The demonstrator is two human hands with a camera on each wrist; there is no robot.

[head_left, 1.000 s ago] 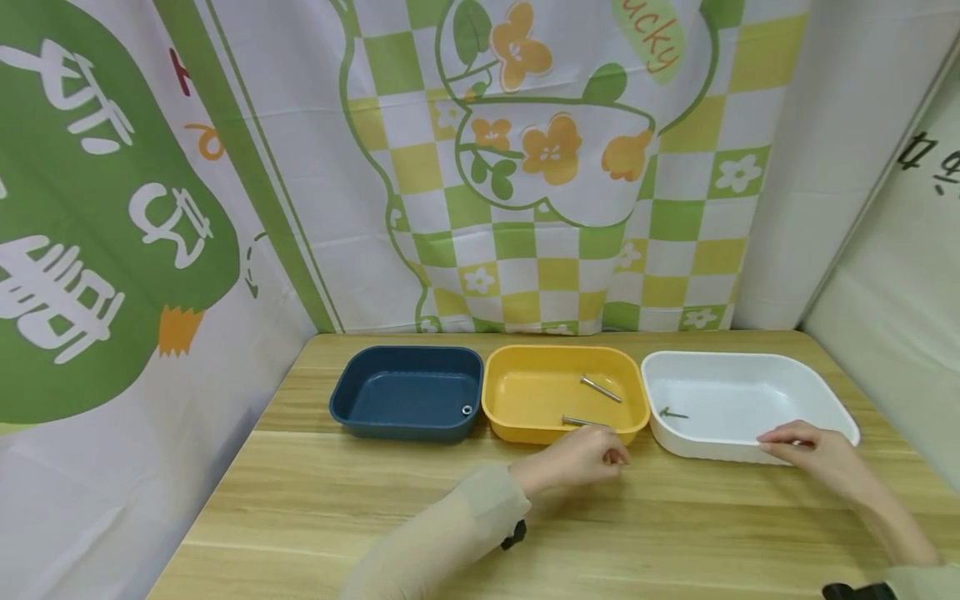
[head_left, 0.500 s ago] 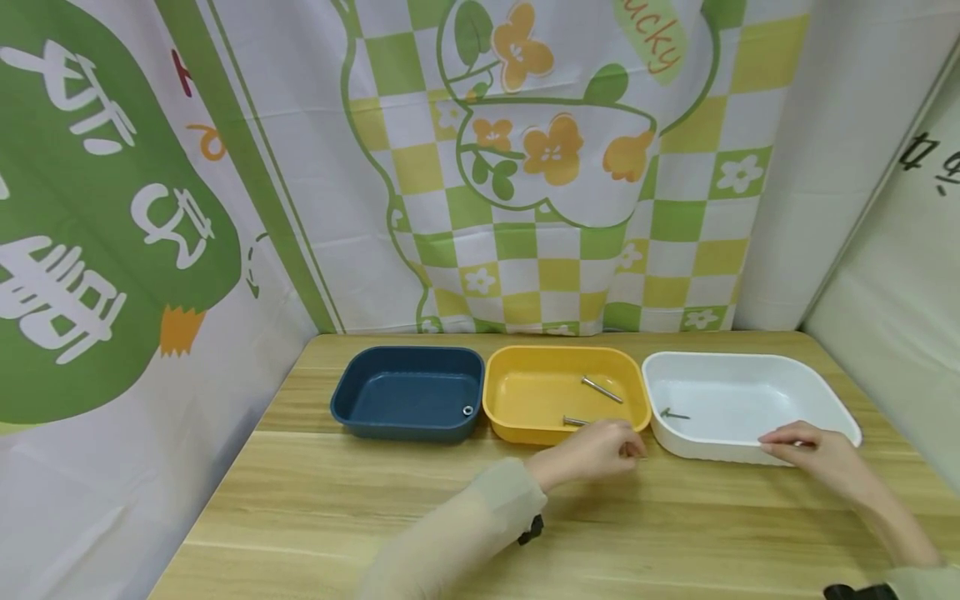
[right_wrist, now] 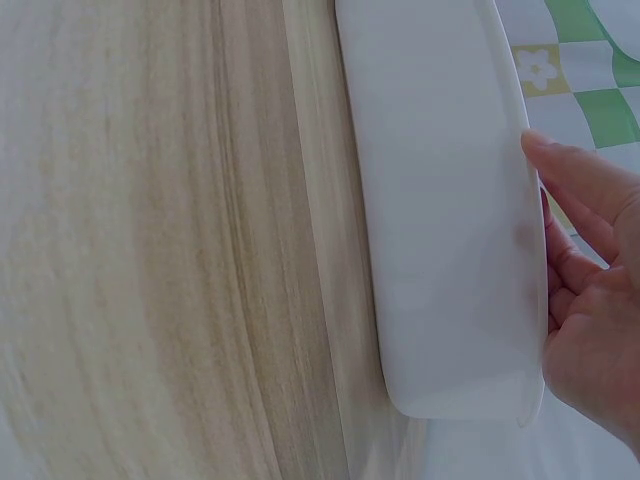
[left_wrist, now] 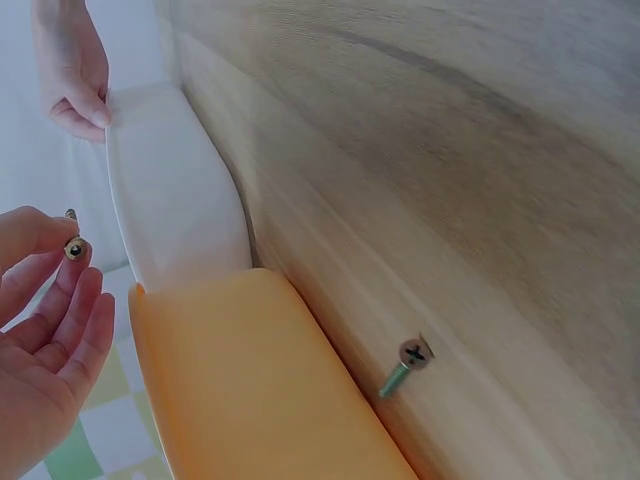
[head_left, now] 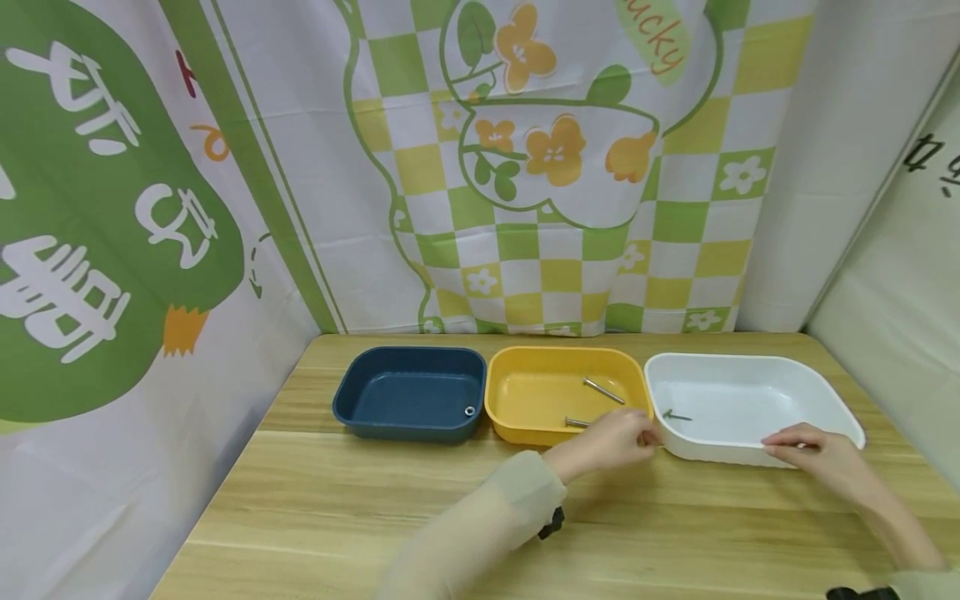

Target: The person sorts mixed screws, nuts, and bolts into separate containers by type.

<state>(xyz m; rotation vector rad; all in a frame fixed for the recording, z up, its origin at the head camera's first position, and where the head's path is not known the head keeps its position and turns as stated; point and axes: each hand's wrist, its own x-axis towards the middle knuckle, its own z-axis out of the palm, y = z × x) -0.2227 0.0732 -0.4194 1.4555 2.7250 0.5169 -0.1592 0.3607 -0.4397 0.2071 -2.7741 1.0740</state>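
My left hand is over the front right corner of the yellow box. In the left wrist view its thumb and fingers pinch a small brass-coloured metal piece with a round end and a dark hole. At the right, my right hand grips the front rim of the white box, its fingers over the edge. A green-tinted screw lies inside that box, near its left end. Two long silver screws, one behind the other, lie in the yellow box.
A dark blue box with a small nut inside stands left of the yellow one. On the wooden table, before the yellow box, lies a cross-head screw, hidden in the head view. A patterned curtain hangs behind.
My left hand has moved to the right along the front of the yellow box, toward the white box. My right hand stays at the white box's rim.
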